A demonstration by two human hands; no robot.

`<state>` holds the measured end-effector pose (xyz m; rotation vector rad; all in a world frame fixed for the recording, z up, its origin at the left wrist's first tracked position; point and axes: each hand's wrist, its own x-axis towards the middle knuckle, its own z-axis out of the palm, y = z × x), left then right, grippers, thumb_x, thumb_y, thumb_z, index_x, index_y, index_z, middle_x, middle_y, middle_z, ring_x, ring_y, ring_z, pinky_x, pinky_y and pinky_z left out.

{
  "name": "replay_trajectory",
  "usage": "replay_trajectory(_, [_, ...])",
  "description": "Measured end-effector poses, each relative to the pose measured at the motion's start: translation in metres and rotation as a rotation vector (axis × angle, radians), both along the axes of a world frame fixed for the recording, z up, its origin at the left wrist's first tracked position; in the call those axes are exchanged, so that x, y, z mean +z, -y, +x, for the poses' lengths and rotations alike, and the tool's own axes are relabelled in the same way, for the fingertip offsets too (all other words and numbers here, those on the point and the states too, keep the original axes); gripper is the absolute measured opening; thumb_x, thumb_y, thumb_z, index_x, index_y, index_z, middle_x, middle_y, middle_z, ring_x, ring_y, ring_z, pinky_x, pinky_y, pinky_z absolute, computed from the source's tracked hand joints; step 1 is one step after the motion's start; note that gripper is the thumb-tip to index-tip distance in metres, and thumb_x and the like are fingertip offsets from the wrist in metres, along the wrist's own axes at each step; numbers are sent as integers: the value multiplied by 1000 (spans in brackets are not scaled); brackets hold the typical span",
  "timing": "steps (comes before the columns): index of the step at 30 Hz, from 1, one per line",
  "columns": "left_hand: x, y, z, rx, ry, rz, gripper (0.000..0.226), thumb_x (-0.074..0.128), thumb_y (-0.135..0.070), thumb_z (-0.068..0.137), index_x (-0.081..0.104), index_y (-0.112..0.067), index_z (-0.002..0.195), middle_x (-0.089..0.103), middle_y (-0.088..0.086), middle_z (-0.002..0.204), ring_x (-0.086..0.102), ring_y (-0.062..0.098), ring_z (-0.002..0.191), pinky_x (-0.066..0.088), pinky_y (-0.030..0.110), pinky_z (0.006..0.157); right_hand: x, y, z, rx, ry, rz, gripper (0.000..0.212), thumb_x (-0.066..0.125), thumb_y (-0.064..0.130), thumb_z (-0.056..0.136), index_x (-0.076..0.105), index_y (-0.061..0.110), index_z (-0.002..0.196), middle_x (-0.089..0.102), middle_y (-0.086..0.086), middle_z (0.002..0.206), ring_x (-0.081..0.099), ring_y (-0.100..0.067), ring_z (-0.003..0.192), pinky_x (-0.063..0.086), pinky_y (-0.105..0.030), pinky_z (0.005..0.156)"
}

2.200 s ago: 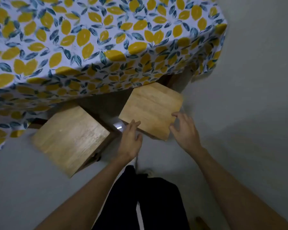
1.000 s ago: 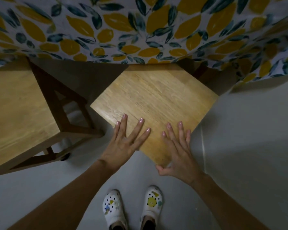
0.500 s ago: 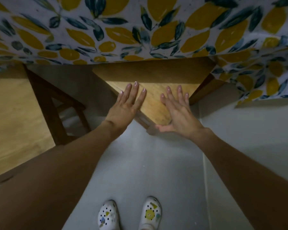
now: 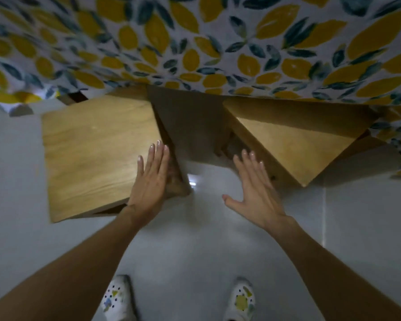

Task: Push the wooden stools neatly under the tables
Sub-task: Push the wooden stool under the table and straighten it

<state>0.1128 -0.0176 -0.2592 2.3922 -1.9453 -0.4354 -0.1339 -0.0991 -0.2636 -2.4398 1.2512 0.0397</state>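
bare floor (image 4: 195, 144) runs between left stool (image 4: 95, 154) and right stool (image 4: 296, 144); hanging tablecloth (image 4: 195, 42) blocks above.

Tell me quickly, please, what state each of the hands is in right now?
Left hand: open, flat on the right edge of the left stool.
Right hand: open, fingers spread, holding nothing, beside the right stool.

A white tablecloth (image 4: 218, 42) printed with yellow lemons and dark green leaves hangs above a pale grey floor (image 4: 195, 251), where two white clogs (image 4: 116, 300) with coloured charms stand slightly apart.
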Motion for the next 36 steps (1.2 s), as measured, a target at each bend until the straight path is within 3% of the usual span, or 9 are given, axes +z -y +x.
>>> replay_trajectory(3, [6, -44, 57, 51, -42, 18, 90, 46, 7, 86, -18, -13, 146, -25, 8, 155, -23, 23, 143, -9, 45, 117, 0, -36, 73, 74, 17, 10, 95, 53, 59, 84, 3, 17, 153, -5, -6, 162, -15, -20, 147, -15, -31, 115])
replay_trajectory(7, [6, -107, 130, 70, -45, 38, 62, 21, -34, 100, -13, -14, 148, -22, 5, 157, -20, 19, 145, -5, 46, 118, -2, -81, 165, 152, -3, 16, 93, 45, 63, 83, 6, 15, 153, -1, -11, 162, -8, -28, 148, -3, -45, 120])
replay_trajectory(12, [-6, -160, 208, -113, 33, 170, 72, 10, -59, 91, -13, -23, 149, -20, 5, 158, -18, 23, 146, 1, 51, 116, -16, -119, 242, 134, -134, -71, 98, 22, 77, 76, 8, 19, 153, -2, -11, 161, -8, -37, 147, 0, -62, 115])
replay_trajectory(16, [-15, -160, 228, -261, 30, 146, 76, 16, -61, 91, -1, -17, 151, -7, 12, 160, -8, 32, 147, 15, 49, 116, -24, -124, 260, 113, -243, -76, 95, 17, 80, 77, 2, 25, 153, -4, -17, 161, -9, -51, 142, -1, -73, 108])
replay_trajectory(19, [-21, -153, 229, -295, 46, 163, 77, 22, -58, 91, 17, -7, 149, 12, 23, 157, 9, 42, 144, 33, 57, 109, -26, -120, 261, 131, -279, -95, 92, 11, 81, 79, 2, 27, 154, -2, -16, 161, -6, -52, 142, 6, -78, 103])
replay_trajectory(22, [-26, -141, 232, -327, 80, 204, 77, 24, -58, 91, 24, -4, 146, 21, 28, 153, 16, 48, 141, 40, 59, 102, -27, -105, 261, 172, -303, -90, 90, 3, 81, 79, 2, 30, 153, 0, -14, 162, -4, -52, 142, 7, -81, 99])
replay_trajectory(27, [-29, -101, 235, -324, 55, 185, 78, 29, -57, 90, 26, -3, 146, 22, 29, 152, 18, 50, 140, 40, 62, 100, -28, -62, 265, 186, -313, -105, 92, 13, 81, 77, 0, 32, 153, -5, -13, 162, -10, -51, 142, 4, -80, 100])
replay_trajectory(31, [-28, -53, 233, -323, 64, 145, 78, 26, -55, 89, 24, -2, 146, 22, 30, 151, 19, 51, 139, 39, 62, 101, -21, -10, 266, 183, -335, -115, 90, 11, 80, 77, -15, 35, 150, -23, -9, 159, -24, -47, 140, -1, -76, 105])
replay_trajectory(36, [-21, 7, 226, -272, 47, 142, 81, 18, -57, 88, 4, -7, 150, 0, 24, 157, -2, 45, 143, 23, 59, 113, -7, 43, 271, 128, -365, -51, 87, 29, 67, 88, -25, 33, 146, -32, -6, 155, -28, -37, 141, -5, -62, 114])
